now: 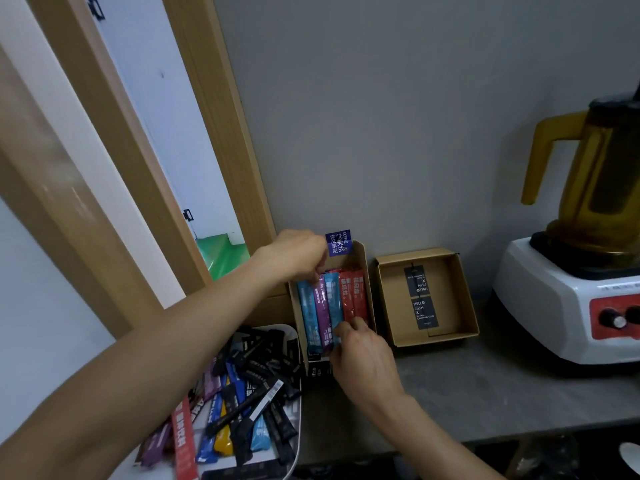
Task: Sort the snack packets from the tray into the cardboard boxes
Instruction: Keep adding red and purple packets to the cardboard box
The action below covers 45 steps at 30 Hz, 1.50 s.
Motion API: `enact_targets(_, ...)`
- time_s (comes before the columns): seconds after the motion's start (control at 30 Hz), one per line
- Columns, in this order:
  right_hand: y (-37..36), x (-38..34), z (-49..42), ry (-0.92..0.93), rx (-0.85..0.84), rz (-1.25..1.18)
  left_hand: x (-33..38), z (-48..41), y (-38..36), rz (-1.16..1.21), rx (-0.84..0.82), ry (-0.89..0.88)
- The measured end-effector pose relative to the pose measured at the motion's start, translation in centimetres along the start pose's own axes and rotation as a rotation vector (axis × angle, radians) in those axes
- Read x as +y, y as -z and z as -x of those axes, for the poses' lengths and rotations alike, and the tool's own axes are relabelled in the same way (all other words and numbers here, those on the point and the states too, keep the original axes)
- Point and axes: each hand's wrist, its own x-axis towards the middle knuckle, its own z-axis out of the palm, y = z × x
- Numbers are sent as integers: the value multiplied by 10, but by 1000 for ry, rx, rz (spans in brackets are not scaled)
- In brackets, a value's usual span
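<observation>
A narrow cardboard box (363, 261) against the wall holds coloured stick packets (325, 306) lying side by side: blue, purple and red. My left hand (298, 254) is at the far end of the row, fingers curled on the packets' tops beside a dark blue label. My right hand (360, 355) pinches the near ends of the packets at the box's front. A second, wider cardboard box (394, 306) to the right holds two black packets (420, 296). A white tray (292, 459) at lower left is heaped with several black and coloured stick packets (249, 403).
A white blender (554, 306) with a yellow jug stands at the right on the grey counter (485, 393). A wooden door frame (221, 133) runs along the left. The counter's front edge passes below my right wrist.
</observation>
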Motion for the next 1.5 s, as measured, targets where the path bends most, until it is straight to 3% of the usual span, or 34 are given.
enact_targets(0.43,-1,3,0,-4,3,-12,2,-4,-14,-15,22,39)
enact_targets(0.6,-5,4,-3,-71,39,-208,-4,1,0,130,-17,-10)
enact_targets(0.77,-5,-1,-10,-201,82,-606,-21,19,32,387,-43,-12)
enact_targets(0.97,18,-12,-17,-476,-99,-1665,-31,66,42,699,116,3)
enact_targets(1.1,44,-15,-24,-486,-119,-2045,-31,77,22,742,192,102)
enact_targets(1.2,54,-16,-29,-403,-95,-2056,-33,77,15,706,213,148)
enact_targets(1.37,60,-18,-37,-340,134,-1885,-23,72,16,584,153,120)
enact_targets(1.5,58,-15,-35,-357,226,-1613,-18,64,23,299,123,131)
